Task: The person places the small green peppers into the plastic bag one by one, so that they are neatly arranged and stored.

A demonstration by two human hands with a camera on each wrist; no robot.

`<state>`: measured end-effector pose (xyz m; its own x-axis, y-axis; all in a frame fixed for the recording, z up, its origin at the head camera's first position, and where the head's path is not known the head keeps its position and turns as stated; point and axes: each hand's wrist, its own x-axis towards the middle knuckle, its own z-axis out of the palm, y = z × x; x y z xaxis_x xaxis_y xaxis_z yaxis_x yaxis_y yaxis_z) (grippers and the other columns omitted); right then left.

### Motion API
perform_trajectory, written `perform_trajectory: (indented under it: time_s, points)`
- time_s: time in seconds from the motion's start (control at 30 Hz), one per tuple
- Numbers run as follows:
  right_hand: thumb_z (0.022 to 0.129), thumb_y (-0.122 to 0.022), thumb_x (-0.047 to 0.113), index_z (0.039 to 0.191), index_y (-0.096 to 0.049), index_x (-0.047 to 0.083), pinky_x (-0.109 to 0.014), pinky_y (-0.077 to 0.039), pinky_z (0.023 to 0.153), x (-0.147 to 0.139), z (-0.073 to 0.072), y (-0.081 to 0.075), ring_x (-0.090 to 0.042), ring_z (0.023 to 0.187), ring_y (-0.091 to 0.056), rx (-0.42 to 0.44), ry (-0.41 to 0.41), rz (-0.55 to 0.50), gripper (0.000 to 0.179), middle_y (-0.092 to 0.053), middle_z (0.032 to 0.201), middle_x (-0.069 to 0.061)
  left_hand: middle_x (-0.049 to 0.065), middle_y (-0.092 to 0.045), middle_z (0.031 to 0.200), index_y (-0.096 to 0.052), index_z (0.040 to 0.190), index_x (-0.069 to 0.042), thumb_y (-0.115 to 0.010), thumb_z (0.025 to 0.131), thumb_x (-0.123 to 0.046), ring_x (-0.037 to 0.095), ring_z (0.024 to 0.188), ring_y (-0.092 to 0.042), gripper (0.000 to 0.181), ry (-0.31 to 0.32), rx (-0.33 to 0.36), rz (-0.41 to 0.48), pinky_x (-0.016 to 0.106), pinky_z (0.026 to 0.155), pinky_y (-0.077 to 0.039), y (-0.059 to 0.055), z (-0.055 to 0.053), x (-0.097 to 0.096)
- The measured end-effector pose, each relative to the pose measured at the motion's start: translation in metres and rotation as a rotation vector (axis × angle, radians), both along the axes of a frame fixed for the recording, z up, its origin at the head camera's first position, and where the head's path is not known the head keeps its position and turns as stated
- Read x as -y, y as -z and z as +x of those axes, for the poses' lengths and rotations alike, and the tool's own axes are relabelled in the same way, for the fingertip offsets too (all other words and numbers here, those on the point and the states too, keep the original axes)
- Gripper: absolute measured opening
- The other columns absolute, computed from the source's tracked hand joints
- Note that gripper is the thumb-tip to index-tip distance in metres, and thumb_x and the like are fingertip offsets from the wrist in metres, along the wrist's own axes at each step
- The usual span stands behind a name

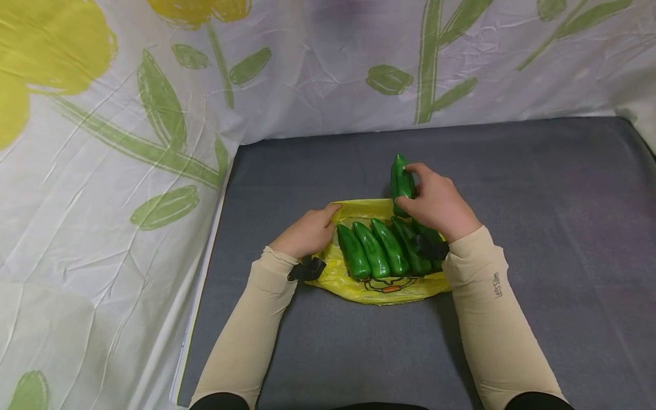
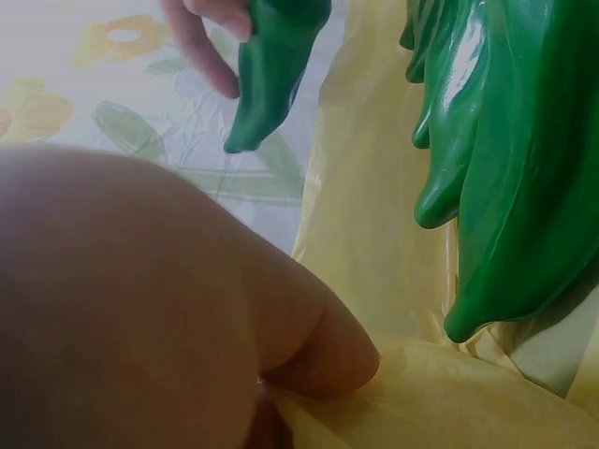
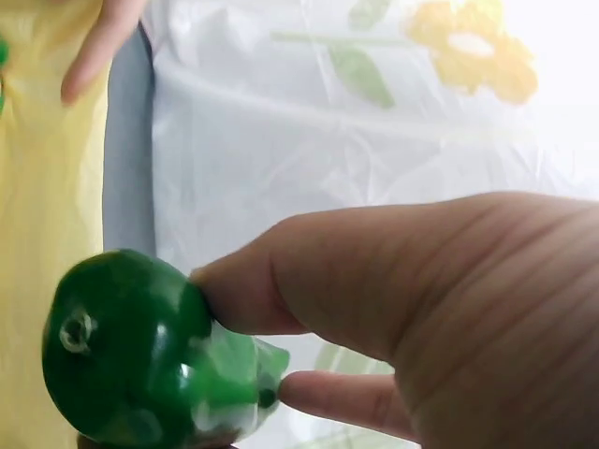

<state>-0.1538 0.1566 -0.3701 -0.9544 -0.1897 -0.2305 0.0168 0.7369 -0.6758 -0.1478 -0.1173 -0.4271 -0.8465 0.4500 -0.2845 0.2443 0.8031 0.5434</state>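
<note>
My right hand (image 1: 438,202) holds a glossy green pepper (image 1: 400,179) between thumb and fingers, tip pointing away, over the far edge of a yellow plastic bag (image 1: 353,291). In the right wrist view the blunt end of this held pepper (image 3: 122,346) faces the camera. A row of several similar green peppers (image 1: 376,259) lies side by side on the bag, partly hidden on the right by the right wrist's strap. At the bag's far left corner, my left hand (image 1: 307,232) pinches the yellow plastic; the left wrist view shows its thumb (image 2: 328,346) pressed on the bag.
Everything lies on a dark grey tabletop (image 1: 338,347). A white sheet (image 1: 318,74) with printed yellow flowers and green leaves hangs along the back and left sides. A black wrist camera (image 1: 310,269) sits by the left wrist, close to the bag.
</note>
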Motion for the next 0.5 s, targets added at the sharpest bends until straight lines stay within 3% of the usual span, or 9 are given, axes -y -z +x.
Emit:
perform_trajectory:
  time_s: [0.33, 0.5]
  points:
    - [0.099, -0.069, 0.023, 0.158, -0.04, 0.005, -0.036, -0.053, 0.065, 0.021, 0.01, -0.002, -0.021, 0.071, -0.065, 0.02, -0.135, -0.004, 0.068, -0.073, 0.102, -0.018, 0.019, -0.061, 0.144, -0.035, 0.163, -0.006, -0.038, 0.111, -0.011, 0.025, 0.101, -0.064, 0.053, 0.002, -0.007, -0.014, 0.04, 0.093, -0.051, -0.001, 0.0, 0.001]
    - [0.097, -0.07, 0.021, 0.153, -0.043, 0.004, -0.035, -0.05, 0.061, 0.03, 0.018, -0.001, -0.02, 0.067, -0.061, 0.049, -0.207, 0.009, 0.064, -0.07, 0.088, -0.012, 0.018, -0.06, 0.145, -0.035, 0.164, -0.006, -0.039, 0.111, -0.011, 0.026, 0.102, -0.064, 0.053, -0.007, 0.003, -0.005, 0.04, 0.093, -0.051, -0.001, 0.001, -0.001]
